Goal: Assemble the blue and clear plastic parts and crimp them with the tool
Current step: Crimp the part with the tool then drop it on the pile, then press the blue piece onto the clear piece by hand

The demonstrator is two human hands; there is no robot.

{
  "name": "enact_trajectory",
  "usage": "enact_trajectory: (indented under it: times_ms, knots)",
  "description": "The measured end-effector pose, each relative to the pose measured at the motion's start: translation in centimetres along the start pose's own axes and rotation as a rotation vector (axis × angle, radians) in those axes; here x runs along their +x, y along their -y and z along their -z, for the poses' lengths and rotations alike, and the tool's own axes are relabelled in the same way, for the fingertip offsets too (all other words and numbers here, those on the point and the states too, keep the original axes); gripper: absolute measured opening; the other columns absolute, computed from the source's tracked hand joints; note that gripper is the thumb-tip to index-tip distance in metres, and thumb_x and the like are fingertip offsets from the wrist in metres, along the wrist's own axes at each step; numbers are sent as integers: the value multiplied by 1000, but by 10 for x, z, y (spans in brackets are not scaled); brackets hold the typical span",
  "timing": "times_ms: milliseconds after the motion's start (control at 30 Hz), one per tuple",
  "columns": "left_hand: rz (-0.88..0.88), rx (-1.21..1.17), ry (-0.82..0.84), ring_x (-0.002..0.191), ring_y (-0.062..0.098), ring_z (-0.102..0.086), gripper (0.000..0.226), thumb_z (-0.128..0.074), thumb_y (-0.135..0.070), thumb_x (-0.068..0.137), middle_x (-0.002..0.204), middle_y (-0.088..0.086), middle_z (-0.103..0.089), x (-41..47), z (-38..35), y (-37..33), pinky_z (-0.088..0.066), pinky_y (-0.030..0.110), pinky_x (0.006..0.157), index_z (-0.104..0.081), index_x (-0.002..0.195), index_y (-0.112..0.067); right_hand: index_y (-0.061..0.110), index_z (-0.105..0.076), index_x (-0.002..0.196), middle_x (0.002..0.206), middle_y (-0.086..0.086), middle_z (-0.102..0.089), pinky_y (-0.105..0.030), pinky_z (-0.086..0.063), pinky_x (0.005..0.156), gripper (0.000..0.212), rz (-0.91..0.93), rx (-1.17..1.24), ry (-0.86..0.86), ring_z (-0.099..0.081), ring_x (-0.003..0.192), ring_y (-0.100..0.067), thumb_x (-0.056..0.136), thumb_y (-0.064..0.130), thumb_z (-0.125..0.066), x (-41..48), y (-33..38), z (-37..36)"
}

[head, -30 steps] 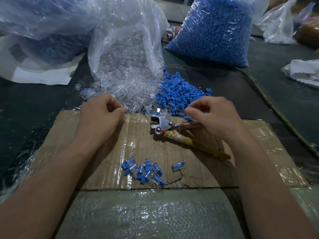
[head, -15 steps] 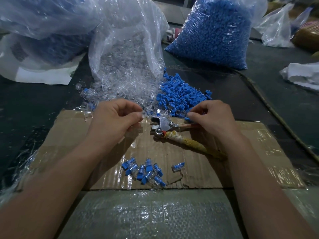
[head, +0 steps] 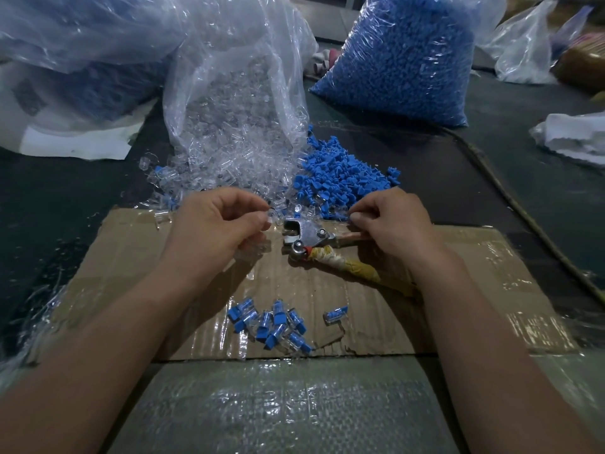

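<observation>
Left hand (head: 222, 224) now moved in beside crimping tool (head: 307, 235), pinching a clear part (head: 271, 213), right hand (head: 393, 221) fingertips closed at blue parts pile (head: 343, 178), grasp unclear, tool on cardboard (head: 131, 250) between hands, clear-parts bag (head: 229, 109) beyond left hand, assembled pieces (head: 271, 322) nearer the body.

blue parts (head: 340, 181) heaped beside clear parts (head: 229, 158); tool (head: 307, 235) lies just beside them.
</observation>
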State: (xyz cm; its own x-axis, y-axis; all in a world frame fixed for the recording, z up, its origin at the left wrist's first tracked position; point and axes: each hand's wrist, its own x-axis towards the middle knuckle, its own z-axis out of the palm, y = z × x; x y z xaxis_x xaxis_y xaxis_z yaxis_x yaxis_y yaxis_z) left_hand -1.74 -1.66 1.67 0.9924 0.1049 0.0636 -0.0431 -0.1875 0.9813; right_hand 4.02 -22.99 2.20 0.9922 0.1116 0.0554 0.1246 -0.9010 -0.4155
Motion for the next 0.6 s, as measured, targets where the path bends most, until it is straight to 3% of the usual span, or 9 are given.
enact_trajectory:
  times_ms: [100, 200, 367, 600]
  knots:
    - [9, -14, 4, 52, 4, -64, 19, -63, -1, 82, 70, -3, -71, -1, 0, -2, -49, 14, 46, -66, 78, -20, 20, -68, 102, 82, 17, -54, -15, -38, 69, 17, 22, 133, -74, -50, 75, 0, 90, 15, -58, -4, 0, 5]
    - [24, -52, 18, 52, 6, -65, 19, -63, 0, 81, 70, -1, -71, -2, -1, -3, -49, 14, 45, -65, 77, -18, 27, -66, 89, 78, 24, -55, -7, -41, 63, 15, 65, 314, -110, -54, 72, 6, 87, 14, -61, -12, 9, 9]
    - [19, -67, 14, 55, 9, -66, 19, -68, -4, 77, 63, -1, -71, -3, -5, 1, -56, 24, 50, -66, 72, -22, 33, -59, 73, 71, 17, -60, -8, -46, 65, 25, 276, 523, -125, -58, 70, 5, 80, 10, -68, -32, 45, 1]
    - [-47, -65, 3, 54, 11, -66, 21, -69, -3, 76, 63, 4, -70, -3, -8, 0, -56, 22, 53, -66, 70, -23, 12, -71, 84, 73, 9, -64, -20, -51, 65, 7, 373, 474, -111, -59, 67, -3, 79, 8, -68, -39, 59, -10]
